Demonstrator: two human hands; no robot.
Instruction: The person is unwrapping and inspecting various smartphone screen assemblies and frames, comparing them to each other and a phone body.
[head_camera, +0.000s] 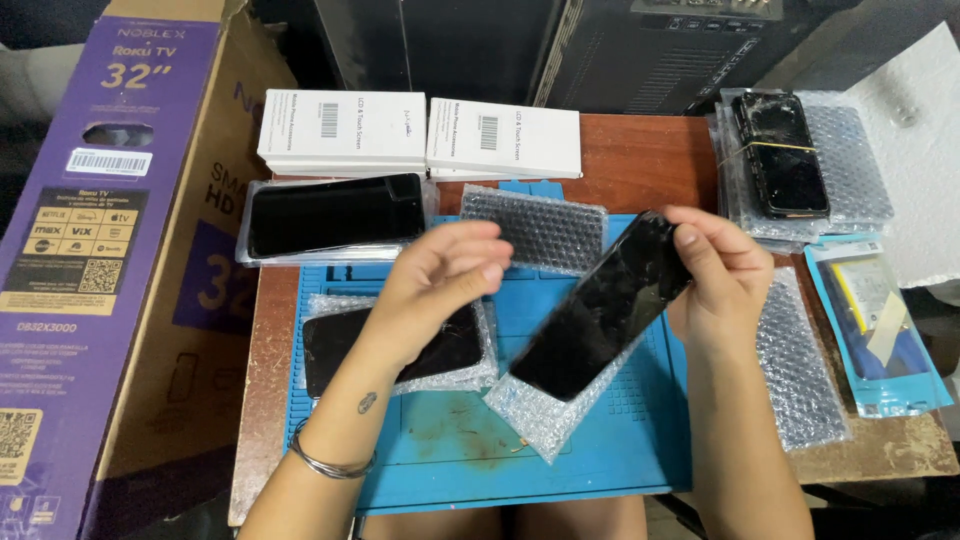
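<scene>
Nearest the front edge of the wooden table (640, 160) lies a blue work mat (440, 450), bare and stained in the middle. Above it the right hand (722, 275) grips the top end of a black phone screen (605, 305), fingers curled over its upper edge; the screen slants down toward the middle of the mat, its lower end over a bubble-wrap sleeve (545, 420). The left hand (435, 285) hovers just beside the screen, fingers loosely bent and holding nothing, above a second dark screen on bubble wrap (390, 350) at the mat's left side. Further back sit a folded bubble-wrap pad (540, 225) and another wrapped dark screen (335, 215). At the far edge rest two white boxes (420, 135). In the far right corner a cracked phone (782, 155) lies on bubble wrap.
</scene>
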